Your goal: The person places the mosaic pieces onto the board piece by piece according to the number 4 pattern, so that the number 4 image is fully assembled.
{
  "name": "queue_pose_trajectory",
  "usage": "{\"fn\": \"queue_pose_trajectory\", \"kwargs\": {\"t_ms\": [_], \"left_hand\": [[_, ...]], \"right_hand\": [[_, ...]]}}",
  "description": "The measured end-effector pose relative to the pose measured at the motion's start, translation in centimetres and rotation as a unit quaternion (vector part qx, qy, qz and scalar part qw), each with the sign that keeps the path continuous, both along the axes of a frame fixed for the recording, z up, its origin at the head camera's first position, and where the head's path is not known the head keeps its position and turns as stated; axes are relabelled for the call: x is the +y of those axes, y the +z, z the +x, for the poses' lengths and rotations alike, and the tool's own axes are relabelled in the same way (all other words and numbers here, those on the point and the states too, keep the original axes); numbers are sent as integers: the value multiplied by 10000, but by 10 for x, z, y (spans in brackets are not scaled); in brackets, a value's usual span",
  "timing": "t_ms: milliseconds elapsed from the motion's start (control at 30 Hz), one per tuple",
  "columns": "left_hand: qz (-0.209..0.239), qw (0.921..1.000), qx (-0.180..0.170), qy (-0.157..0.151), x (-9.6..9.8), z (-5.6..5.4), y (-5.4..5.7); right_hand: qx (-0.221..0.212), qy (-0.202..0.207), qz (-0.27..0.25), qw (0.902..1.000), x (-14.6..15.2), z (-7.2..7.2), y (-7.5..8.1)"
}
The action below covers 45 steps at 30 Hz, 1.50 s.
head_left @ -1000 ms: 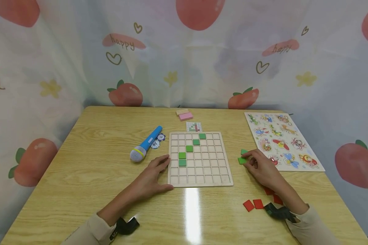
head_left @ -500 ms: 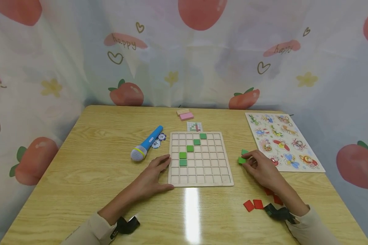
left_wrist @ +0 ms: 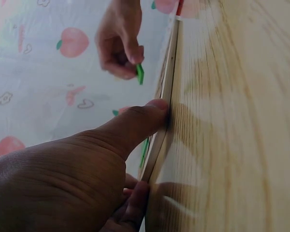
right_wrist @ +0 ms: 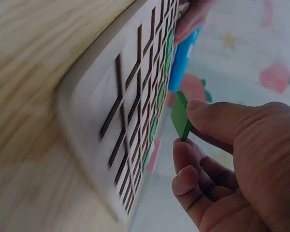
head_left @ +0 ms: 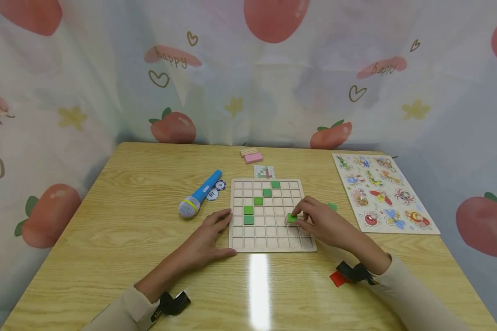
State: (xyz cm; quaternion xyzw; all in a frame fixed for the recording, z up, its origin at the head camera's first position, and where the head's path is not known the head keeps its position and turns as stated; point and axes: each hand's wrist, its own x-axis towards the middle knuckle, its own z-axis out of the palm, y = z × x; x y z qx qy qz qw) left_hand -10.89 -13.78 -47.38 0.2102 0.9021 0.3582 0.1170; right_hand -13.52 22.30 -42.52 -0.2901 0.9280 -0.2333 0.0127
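A pale wooden grid board [head_left: 273,236] lies on the table with several green square tiles [head_left: 258,201] set in its cells. At its left edge rests my left hand [head_left: 205,235], thumb by the near corner and fingers along the side. In the left wrist view the thumb [left_wrist: 135,121] touches the board's edge [left_wrist: 158,152]. Above the board's right side, my right hand [head_left: 325,220] pinches a green square tile [head_left: 291,218] between thumb and fingers. The right wrist view has this tile [right_wrist: 181,116] tilted and apart from the board.
A small pattern card [head_left: 264,171] lies behind the board, with pink and striped blocks [head_left: 253,158] beyond. Left stand a blue toy microphone [head_left: 200,193] and round number chips [head_left: 212,195]. An insect puzzle [head_left: 381,197], a green tile [head_left: 332,207] and a red tile [head_left: 338,278] lie right.
My right hand has picked up a green tile from the right of the board and carried it left over the grid. My left hand stays at the board's edge.
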Motion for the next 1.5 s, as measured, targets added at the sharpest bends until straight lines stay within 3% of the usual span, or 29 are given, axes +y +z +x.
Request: {"fn": "queue_pose_trajectory", "kwargs": {"t_ms": [267,500,833,1067,1233,1333,1500], "left_hand": [[40,10000,-63,-47,1,-1,0],[34,10000,-85,12,0,-1,0],[-66,10000,-14,49,1,-1,3],[-84,9999,-88,87,1,0,2],[-124,9999,-10,99,2,-1,2],[-127,9999,-6,114,2,-1,2],[-114,9999,-76,89,2,0,1]], "right_hand": [[-235,625,215,9975,-52,-14,-2],[-102,986,338,9945,-76,-24,-10],[133,1122,172,9935,-80,-29,-17],[35,903,-29,9959,-60,-18,-7],[819,470,-683,9932,-15,-8,9],[1200,-261,-943,9879,17,-4,12],[1004,-1590,-1525,9702,59,12,2]]}}
